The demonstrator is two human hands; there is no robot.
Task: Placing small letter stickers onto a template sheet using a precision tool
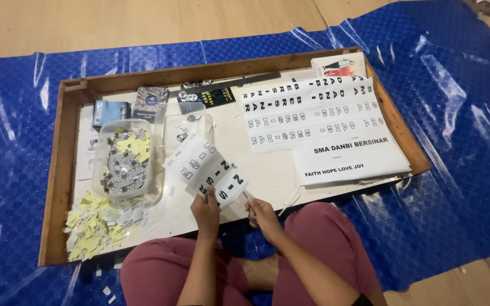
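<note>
While the left hand [206, 211] pinches a lettered paper strip [205, 168], the right hand [262, 214] curls closed beside it.

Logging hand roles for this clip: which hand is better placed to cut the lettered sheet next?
Probably the right hand: it seems to grip a thin tool at the edge of the lettered sheet. The left hand already pinches that sheet and steadies it above the wooden tray.

You've got a clear plastic tub [121, 164] full of cut scraps sitting in the shallow wooden tray [58, 170], yellow-and-white paper offcuts [94, 226] heaped beside it, crinkly blue plastic tarp [449, 113] underneath.
</note>
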